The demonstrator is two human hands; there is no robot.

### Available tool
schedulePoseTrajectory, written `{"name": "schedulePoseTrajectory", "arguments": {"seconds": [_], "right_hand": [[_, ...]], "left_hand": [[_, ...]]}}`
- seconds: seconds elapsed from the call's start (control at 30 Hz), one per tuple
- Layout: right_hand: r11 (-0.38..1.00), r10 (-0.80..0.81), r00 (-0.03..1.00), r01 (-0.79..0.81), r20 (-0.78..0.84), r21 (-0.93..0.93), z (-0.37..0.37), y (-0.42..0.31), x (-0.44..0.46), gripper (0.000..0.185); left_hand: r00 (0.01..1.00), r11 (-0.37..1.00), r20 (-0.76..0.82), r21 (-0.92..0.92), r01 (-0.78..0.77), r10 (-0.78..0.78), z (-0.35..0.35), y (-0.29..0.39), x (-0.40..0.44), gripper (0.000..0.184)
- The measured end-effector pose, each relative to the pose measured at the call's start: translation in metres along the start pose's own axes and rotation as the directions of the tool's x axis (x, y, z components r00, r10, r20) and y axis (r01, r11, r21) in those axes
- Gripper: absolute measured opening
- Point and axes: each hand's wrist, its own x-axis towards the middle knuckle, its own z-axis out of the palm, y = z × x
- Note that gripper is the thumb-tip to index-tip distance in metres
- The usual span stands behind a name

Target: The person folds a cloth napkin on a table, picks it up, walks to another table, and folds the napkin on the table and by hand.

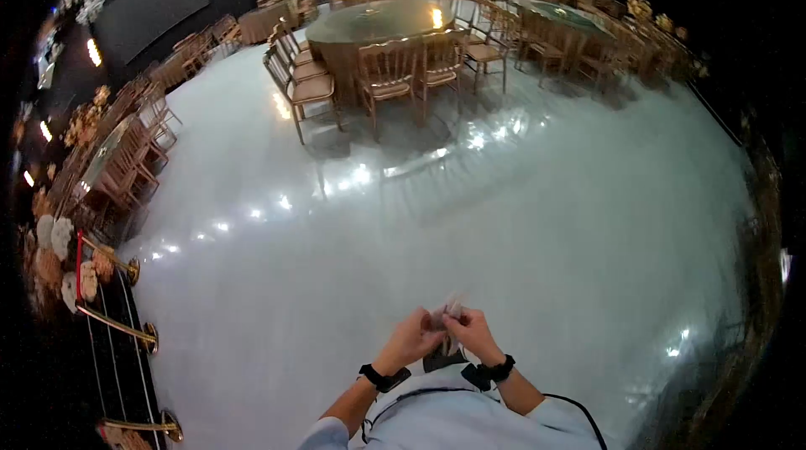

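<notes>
In front of my body, low in the head view, my left hand (410,341) and my right hand (473,332) are close together. Between their pinched fingers is a small, pale, thin crumpled piece (452,309), blurred by motion. Whether it is tissue or plastic film I cannot tell. Its upper end sticks up past the fingertips, and the fingers of both hands cover part of it. A black band (384,378) circles my left wrist, and another black band (501,368) is on my right wrist.
A glossy white floor (403,240) stretches ahead. Beyond it stand a round table (378,22) with wooden chairs (390,72) and more tables with flower arrangements. Gold stanchions (149,337) line the left edge beside dark steps. A dark border runs along the right.
</notes>
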Motion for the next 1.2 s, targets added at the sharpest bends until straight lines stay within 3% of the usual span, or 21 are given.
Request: {"name": "schedulePoseTrajectory", "arguments": {"seconds": [0.03,0.07,0.13,0.2,0.27,0.47,0.53,0.6,0.7,0.77,0.9,1.0,1.03,1.13,1.2], "right_hand": [[0.991,0.035,0.997,-0.025,0.070,-0.134,-0.007,0.005,0.007,0.028],[0.992,0.015,0.997,-0.005,0.078,-0.129,-0.012,0.008,0.022,0.028],[0.963,-0.077,0.982,0.117,0.171,-0.242,-0.020,-0.004,0.043,0.031],[0.990,-0.035,0.987,0.056,0.156,-0.129,-0.031,-0.013,0.049,0.021],[0.998,0.046,0.992,-0.051,0.120,0.037,-0.045,-0.022,0.072,0.018],[0.986,0.161,0.985,-0.163,0.065,0.035,-0.101,0.001,0.126,0.015],[0.996,0.083,0.995,-0.081,-0.051,0.045,-0.116,-0.027,0.151,0.022],[0.996,0.087,0.994,-0.088,-0.066,-0.013,-0.135,-0.011,0.176,0.023],[0.992,0.097,0.970,-0.112,-0.222,-0.056,-0.164,-0.021,0.230,0.022],[0.985,0.117,0.952,-0.147,-0.281,-0.089,-0.184,-0.023,0.268,0.024],[0.942,0.116,0.904,-0.231,-0.411,-0.243,-0.222,-0.022,0.323,0.028],[0.942,0.038,0.879,-0.190,-0.476,-0.276,-0.251,-0.020,0.365,0.032],[0.961,0.058,0.849,-0.190,-0.526,-0.201,-0.249,-0.017,0.368,0.031],[0.990,0.108,0.894,-0.137,-0.435,-0.038,-0.269,-0.024,0.400,0.029],[0.984,0.137,0.927,-0.169,-0.348,-0.063,-0.276,-0.034,0.427,0.032]], "left_hand": [[0.998,0.995,-0.024,0.081,-0.054,0.056,0.002,0.000,0.007,0.032],[0.997,0.994,-0.038,0.097,-0.059,0.063,0.000,-0.006,0.019,0.032],[0.985,0.995,-0.141,0.013,-0.097,0.098,0.001,-0.008,0.039,0.030],[0.995,0.999,-0.098,0.018,0.027,-0.025,0.006,-0.011,0.048,0.029],[0.999,0.998,-0.039,-0.064,0.013,-0.016,0.000,-0.020,0.080,0.027],[0.999,0.963,-0.031,-0.267,-0.035,0.028,-0.015,0.022,0.154,0.014],[0.998,0.991,0.060,-0.127,-0.029,0.037,-0.023,0.019,0.189,0.017],[0.999,0.988,0.021,-0.153,-0.030,0.033,-0.023,0.004,0.220,0.016],[0.997,0.977,-0.071,-0.209,-0.041,0.027,-0.037,-0.025,0.280,0.017],[0.990,0.974,-0.111,-0.216,0.066,-0.092,-0.045,-0.060,0.317,0.019],[0.989,0.967,-0.088,-0.237,0.094,-0.117,-0.111,-0.057,0.377,0.025],[0.963,0.973,-0.196,-0.176,0.150,-0.184,-0.127,-0.099,0.421,0.026],[0.968,0.968,-0.199,-0.228,0.108,-0.155,-0.140,-0.090,0.418,0.025],[0.955,0.950,-0.171,-0.241,0.198,-0.242,-0.173,-0.062,0.431,0.021],[0.959,0.966,-0.207,-0.210,0.150,-0.194,-0.172,-0.084,0.448,0.022]]}}
